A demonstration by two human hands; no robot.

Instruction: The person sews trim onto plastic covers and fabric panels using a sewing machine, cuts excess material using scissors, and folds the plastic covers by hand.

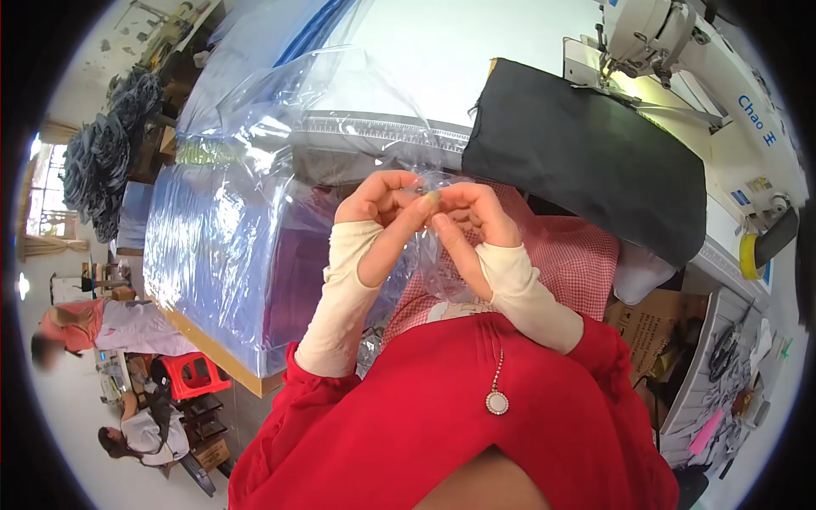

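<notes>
A large sheet of clear plastic film [340,93] spreads over the table edge and runs down into my lap. My left hand [381,219] pinches its edge between thumb and fingers, just above my lap. Close beside it, my right hand [478,223] grips the same film, and the fingertips of both hands nearly meet. Part of the film hangs below the hands, in front of a red checked cloth [578,255]. To the left stands a tall stack of bluish clear plastic sheets [208,246], its side near my left forearm.
Black fabric [586,161] lies on the table at right, reaching under the sewing machine [650,51]. A long ruler strip [382,129] follows the table's near edge. Behind the stack are a red stool [189,374] and two people. A cluttered tray [722,374] sits lower right.
</notes>
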